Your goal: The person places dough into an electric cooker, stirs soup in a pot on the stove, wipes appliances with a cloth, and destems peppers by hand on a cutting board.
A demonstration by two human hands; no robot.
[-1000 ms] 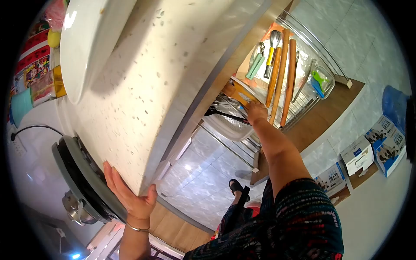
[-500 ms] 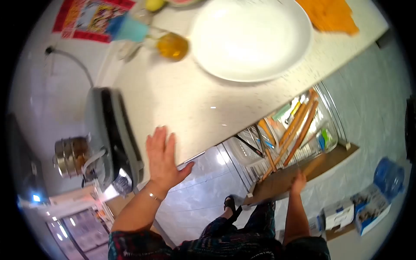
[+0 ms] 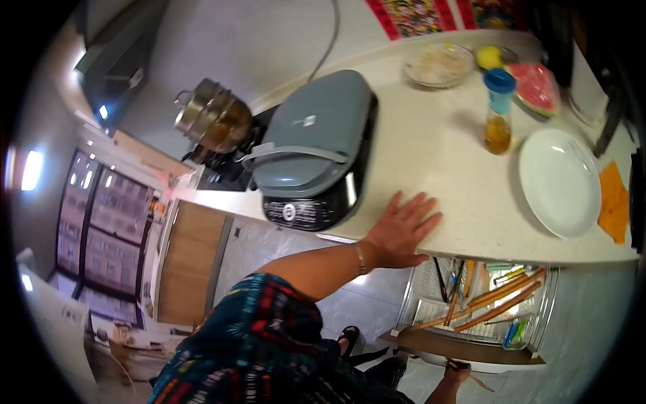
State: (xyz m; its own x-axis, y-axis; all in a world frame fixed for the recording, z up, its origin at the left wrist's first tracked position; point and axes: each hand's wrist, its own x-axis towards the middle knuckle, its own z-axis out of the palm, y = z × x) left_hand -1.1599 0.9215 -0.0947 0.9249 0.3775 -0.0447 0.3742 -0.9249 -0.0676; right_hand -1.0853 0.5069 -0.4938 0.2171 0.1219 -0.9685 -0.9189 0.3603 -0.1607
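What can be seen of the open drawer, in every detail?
The drawer is pulled out below the pale countertop. Its front panel looks brown and wooden inside, whitish outside; shiny metallic rails line its sides. It holds long brown sticks, utensils and containers. The right hand is at its front; contact is unclear.

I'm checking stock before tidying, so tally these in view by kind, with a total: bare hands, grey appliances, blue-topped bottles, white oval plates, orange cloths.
Left hand and right hand: 2
Appliance: 1
Bottle: 1
Plate: 1
Cloth: 1
Total: 6
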